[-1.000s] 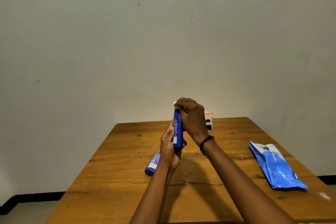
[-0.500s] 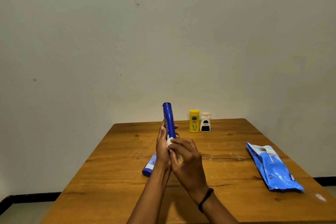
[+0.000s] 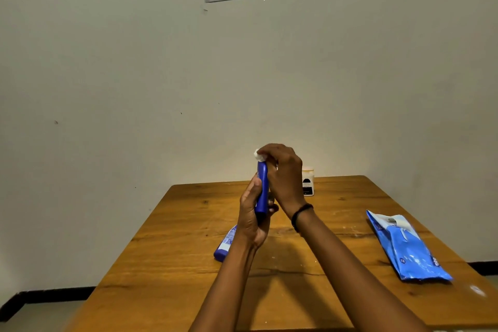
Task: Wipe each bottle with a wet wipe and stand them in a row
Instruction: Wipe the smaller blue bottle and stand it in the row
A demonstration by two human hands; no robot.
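Blue bottle (image 3: pixel 262 191) upright in the air over the middle of the tabletop (image 3: pixel 188 224). Left hand (image 3: pixel 252 219) wraps its fingers round the lower body, likely so the top stays free for cleaning. Right hand (image 3: pixel 283 172) sits over the cap, fingers bunched and pinching the white wet wipe (image 3: pixel 258 154) against it (only a tuft of wipe shows).

Second blue bottle (image 3: pixel 225 245) lies flat left of centre, partly behind the left wrist; probably awaiting its turn. White bottle (image 3: pixel 307 182) stands at the far edge, seemingly the start of the row. Wipes pack (image 3: pixel 404 248) lies near the right edge, within the right hand's reach.
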